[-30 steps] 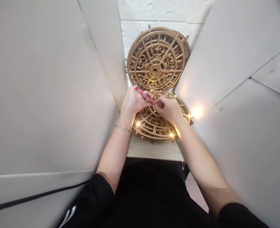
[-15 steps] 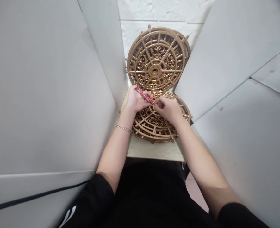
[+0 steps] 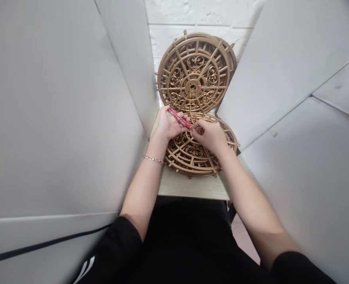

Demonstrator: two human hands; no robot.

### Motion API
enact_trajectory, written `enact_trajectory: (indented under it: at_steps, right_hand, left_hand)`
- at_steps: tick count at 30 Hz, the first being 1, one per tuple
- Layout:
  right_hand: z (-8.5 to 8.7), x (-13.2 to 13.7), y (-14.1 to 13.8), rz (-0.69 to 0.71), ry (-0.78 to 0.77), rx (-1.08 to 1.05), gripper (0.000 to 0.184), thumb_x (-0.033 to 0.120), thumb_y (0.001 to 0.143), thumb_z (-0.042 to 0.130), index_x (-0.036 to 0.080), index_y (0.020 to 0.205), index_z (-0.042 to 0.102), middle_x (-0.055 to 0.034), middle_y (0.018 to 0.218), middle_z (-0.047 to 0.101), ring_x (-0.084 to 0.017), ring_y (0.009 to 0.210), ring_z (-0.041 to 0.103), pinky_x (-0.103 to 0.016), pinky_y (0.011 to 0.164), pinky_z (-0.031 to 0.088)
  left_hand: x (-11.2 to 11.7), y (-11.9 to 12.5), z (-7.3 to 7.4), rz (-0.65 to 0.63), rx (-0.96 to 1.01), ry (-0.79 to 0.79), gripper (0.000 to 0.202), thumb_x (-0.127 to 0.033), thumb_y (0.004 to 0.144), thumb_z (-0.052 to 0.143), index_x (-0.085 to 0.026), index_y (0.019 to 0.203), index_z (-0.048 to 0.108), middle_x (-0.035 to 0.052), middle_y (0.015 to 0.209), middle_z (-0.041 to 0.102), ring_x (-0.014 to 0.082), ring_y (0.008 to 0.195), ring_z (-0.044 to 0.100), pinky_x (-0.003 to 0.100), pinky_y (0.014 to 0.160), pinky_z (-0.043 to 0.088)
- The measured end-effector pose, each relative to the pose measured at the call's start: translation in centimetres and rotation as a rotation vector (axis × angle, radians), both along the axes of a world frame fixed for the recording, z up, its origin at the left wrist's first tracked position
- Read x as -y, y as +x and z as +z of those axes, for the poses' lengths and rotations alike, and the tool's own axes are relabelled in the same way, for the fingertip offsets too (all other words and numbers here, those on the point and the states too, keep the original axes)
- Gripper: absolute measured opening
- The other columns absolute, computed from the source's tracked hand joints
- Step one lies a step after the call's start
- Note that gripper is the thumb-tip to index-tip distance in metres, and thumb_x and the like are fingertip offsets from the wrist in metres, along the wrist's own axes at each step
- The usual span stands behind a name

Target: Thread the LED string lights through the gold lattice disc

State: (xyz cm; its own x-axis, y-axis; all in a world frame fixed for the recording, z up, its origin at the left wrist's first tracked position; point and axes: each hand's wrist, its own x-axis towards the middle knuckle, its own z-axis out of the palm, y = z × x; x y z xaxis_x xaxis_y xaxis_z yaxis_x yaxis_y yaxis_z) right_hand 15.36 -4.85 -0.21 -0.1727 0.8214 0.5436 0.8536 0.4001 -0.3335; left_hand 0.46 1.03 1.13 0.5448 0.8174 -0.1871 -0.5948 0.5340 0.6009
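My left hand (image 3: 170, 124) is palm up, its thumb and fingers closed around two red batteries (image 3: 174, 113) that lie end to end and slant down to the right. At their lower end my right hand (image 3: 208, 134) makes a pinch. A thin yellow wire (image 3: 190, 102) runs from the hub of the upper gold disc down to those fingertips; the grip itself is partly hidden. Another fine wire reaches the batteries' upper end by my left thumb. Beneath both hands lies a gold openwork disc (image 3: 200, 161), and a stack of similar discs (image 3: 195, 55) leans behind it.
The discs rest on a pale wooden surface (image 3: 192, 189) against a white brick-patterned wall (image 3: 174, 12). Grey-white panels (image 3: 58, 98) close in on the left, and others (image 3: 280, 51) on the right. A black cable (image 3: 50, 242) runs along the lower left.
Both hands keep the same hold and pose. The whole view has shifted very slightly; nothing else visibly differs.
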Motion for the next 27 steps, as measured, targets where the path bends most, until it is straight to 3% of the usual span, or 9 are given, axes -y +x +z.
enact_trajectory:
  at_steps: [27]
  right_hand:
    - [-0.25,-0.2,0.0,0.016,0.006,-0.016,0.012,0.025,0.072,0.046,0.02,0.072,0.058,0.0001,0.056,0.055,-0.01,0.05,0.044,-0.023,0.05,0.031]
  left_hand:
    - [-0.14,0.08,-0.38,-0.008,0.016,0.022,0.041,-0.05,0.077,0.026,-0.019,0.057,0.042,0.0062,0.057,0.055,0.0165,0.062,0.059,0.028,0.058,0.048]
